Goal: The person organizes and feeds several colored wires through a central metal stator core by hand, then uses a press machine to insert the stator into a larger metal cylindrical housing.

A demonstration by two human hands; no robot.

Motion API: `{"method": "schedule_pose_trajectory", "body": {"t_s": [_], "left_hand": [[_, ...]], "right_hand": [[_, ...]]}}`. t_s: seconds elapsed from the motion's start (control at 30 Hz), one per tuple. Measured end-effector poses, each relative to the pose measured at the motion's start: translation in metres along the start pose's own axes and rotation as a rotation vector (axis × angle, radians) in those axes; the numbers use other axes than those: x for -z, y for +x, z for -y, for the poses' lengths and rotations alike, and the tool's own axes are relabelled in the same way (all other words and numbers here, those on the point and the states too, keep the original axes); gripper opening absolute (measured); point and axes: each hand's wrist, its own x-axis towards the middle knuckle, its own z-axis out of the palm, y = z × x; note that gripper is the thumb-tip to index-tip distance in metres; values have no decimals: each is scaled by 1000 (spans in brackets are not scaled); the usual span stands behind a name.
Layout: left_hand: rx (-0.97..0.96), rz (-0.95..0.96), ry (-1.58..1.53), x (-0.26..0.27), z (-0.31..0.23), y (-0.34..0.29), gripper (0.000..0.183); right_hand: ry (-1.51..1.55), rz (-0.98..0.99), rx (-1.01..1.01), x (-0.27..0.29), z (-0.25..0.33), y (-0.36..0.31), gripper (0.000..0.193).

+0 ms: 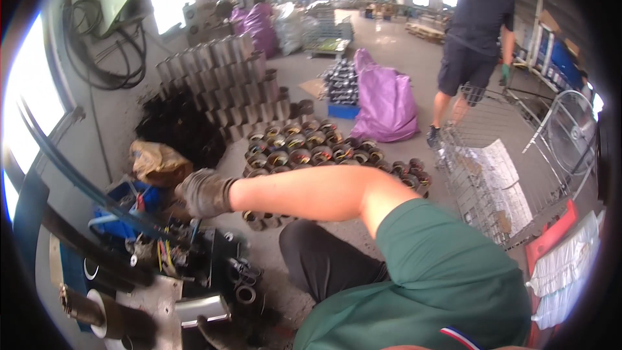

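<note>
Two gloved hands are in view. The right hand [206, 194] reaches across to the left, near a blue bin [148, 193] and just below a brown paper bag [159, 163]; its fingertips are not clear, so I cannot tell if it grasps something. At the lower edge, the left hand [223, 335] shows only a small part, beside a shiny metal tube [202, 311]; I cannot tell its grip. Many round metal parts [299, 155] stand on the floor, near a purple sack [387, 104].
</note>
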Motion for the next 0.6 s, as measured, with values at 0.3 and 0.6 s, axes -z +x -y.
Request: {"method": "schedule_pose_trajectory", "body": {"t_s": [0.3,0.6], "left_hand": [[-153,4,207,-27,14,-11,72],[-173,6,235,-18,7,-14,76]], "right_hand": [[-55,86,-41,-6,12,3,24],[-2,5,0,-15,10,7,18]]}}
